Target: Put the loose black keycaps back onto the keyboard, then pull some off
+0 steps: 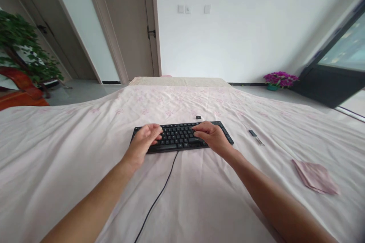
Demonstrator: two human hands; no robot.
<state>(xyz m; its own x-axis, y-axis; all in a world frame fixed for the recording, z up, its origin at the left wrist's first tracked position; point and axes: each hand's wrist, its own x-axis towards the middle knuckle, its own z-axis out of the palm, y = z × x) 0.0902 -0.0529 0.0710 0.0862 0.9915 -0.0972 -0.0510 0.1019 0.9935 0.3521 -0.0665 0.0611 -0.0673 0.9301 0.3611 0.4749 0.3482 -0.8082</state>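
Observation:
A black keyboard (182,136) lies flat on a surface covered with a pale pink sheet (71,152). Its black cable (159,195) runs toward me. My left hand (144,140) rests on the keyboard's left end with its fingers curled over the keys, holding it down. My right hand (212,136) lies on the right half. Its fingertips are pressed together on the keys near the middle, and I cannot make out whether anything is between them. A single loose black keycap (198,117) sits on the sheet just behind the keyboard.
A small dark tool with thin metal prongs (254,135) lies to the right of the keyboard. A folded pink cloth (315,176) is at the near right. Doors, a green plant (23,45), purple flowers (279,79) and a dark window frame stand beyond.

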